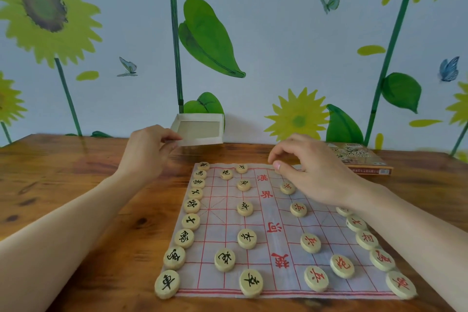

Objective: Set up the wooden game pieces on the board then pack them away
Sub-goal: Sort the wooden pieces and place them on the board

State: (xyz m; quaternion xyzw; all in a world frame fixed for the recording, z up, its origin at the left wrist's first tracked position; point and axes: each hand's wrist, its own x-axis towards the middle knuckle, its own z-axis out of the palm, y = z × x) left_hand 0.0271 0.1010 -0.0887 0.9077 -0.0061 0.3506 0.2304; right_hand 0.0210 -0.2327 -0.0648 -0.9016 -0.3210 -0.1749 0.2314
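The right hand hovers over the far edge of the board, fingers curled as if pinching a piece there, though I cannot tell for sure. The left hand pinches the rim of the empty box, probably steadying it for packing. Wooden pieces sit in rows across the board on the surface
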